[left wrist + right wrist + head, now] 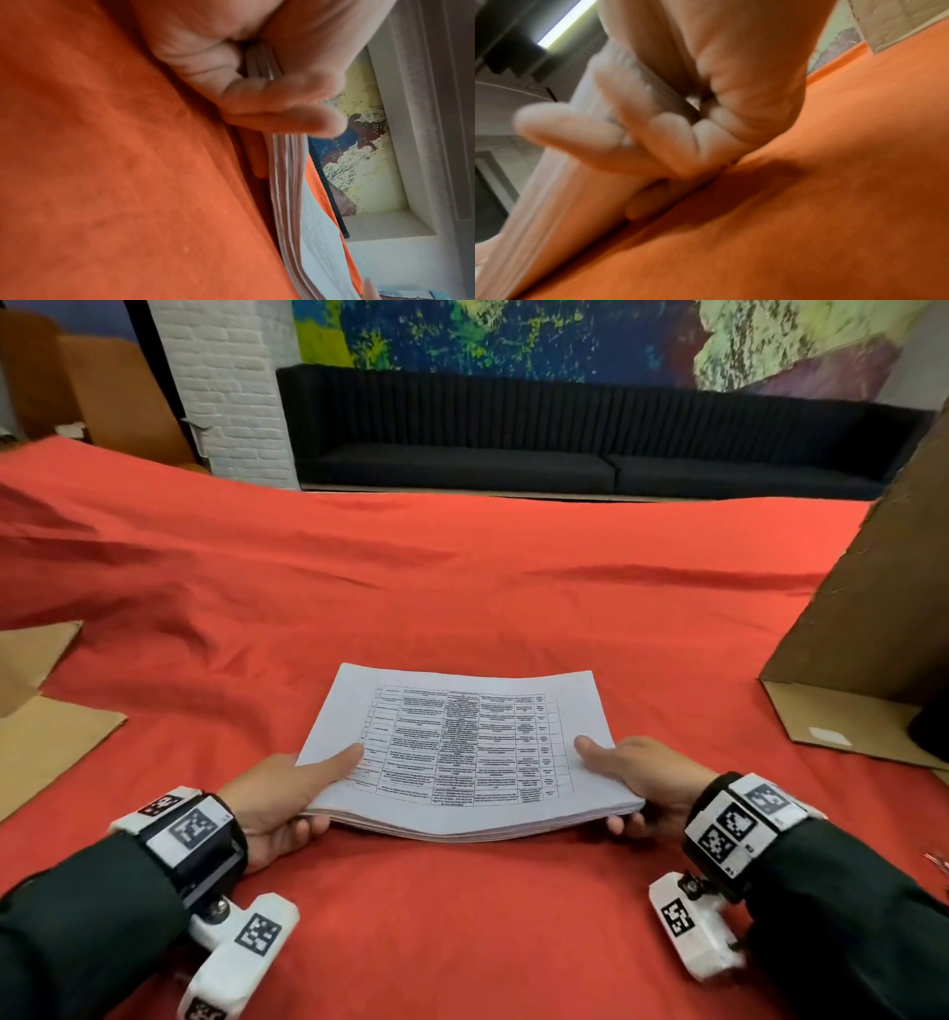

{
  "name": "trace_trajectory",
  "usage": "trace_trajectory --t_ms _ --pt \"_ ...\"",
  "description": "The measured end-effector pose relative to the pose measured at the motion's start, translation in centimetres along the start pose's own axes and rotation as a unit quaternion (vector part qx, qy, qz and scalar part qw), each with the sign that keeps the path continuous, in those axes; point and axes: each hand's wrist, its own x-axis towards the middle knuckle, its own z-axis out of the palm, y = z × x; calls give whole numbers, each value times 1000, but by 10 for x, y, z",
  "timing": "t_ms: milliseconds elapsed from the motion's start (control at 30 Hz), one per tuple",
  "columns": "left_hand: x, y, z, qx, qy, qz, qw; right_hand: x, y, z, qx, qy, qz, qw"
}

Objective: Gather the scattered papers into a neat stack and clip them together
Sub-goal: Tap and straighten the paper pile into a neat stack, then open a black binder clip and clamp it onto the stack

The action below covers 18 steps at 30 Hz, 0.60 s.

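Observation:
A stack of white papers (462, 742) with a printed table on the top sheet lies near the front of the red tablecloth (462, 588). My left hand (287, 793) grips its near left corner, thumb on top and fingers beneath. My right hand (637, 783) grips the near right corner the same way. The near edge is raised a little off the cloth. In the left wrist view the sheet edges (287, 182) run between thumb and fingers. The right wrist view is blurred; the fingers (654, 142) curl under the paper edge (552, 182). No clip shows clearly.
A tall cardboard panel (873, 608) stands at the right, with a flap on the cloth. Flat cardboard pieces (46, 711) lie at the left edge. A small metallic thing (937, 860) shows at the far right edge. A black sofa (565, 439) is beyond the table.

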Motion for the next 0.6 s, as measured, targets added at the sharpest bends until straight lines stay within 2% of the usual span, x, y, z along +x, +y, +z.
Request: trace_trajectory --t_ms 133,233,433,533,600 --pt "-5 0 -12 -4 -75 -13 997 -10 5 -11 17 -71 30 997" --pt "-10 -1 -20 30 -112 -21 993 -13 16 -11 0 -93 20 995" --pt "-10 6 -17 104 -72 -45 991 -18 26 -14 3 -81 8 997" --pt "-13 7 -20 132 -57 -48 989 -30 31 -34 -35 -51 -25 998" --pt "-18 8 -21 177 -54 -52 981 -43 38 -71 -73 46 -48 995"
